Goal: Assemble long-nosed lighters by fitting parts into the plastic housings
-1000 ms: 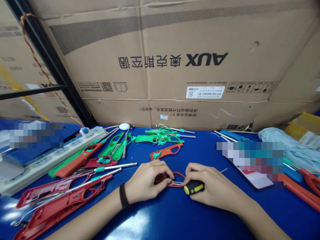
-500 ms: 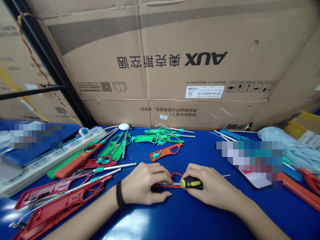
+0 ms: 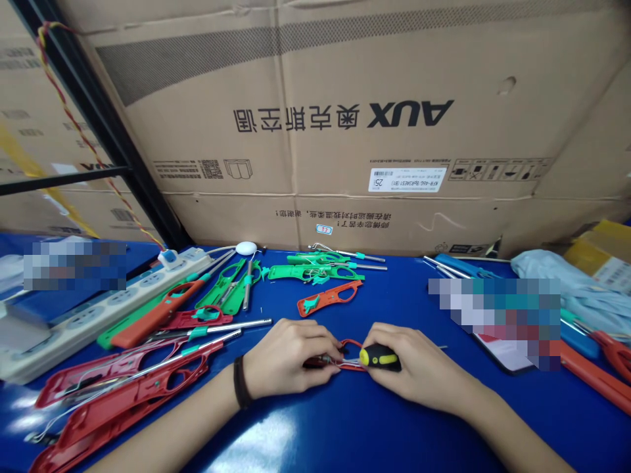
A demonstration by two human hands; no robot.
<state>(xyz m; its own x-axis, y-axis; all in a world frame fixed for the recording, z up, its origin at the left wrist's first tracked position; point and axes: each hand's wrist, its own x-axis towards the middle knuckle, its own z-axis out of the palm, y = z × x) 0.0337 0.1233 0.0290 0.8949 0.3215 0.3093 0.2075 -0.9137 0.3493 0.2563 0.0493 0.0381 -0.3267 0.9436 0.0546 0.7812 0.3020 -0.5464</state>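
On the blue table (image 3: 345, 427), my left hand (image 3: 288, 358) is closed over a red plastic lighter shell (image 3: 348, 346) and presses it down. My right hand (image 3: 414, 368) grips a screwdriver with a black and yellow handle (image 3: 377, 357). Its short metal tip points left into the red shell, between my two hands. A dark band sits on my left wrist.
Red lighter shells with metal tubes (image 3: 123, 387) lie at the left, green ones (image 3: 315, 269) and an orange one (image 3: 328, 299) behind my hands. A white power strip (image 3: 98, 309) runs along the left. A large cardboard box (image 3: 345, 131) walls the back. Blue and orange parts (image 3: 591, 361) lie at the right.
The screwdriver has gone from steeply tilted, with its butt toward me, to lying nearly flat with the tip in the red shell. Both hands have stayed in place.
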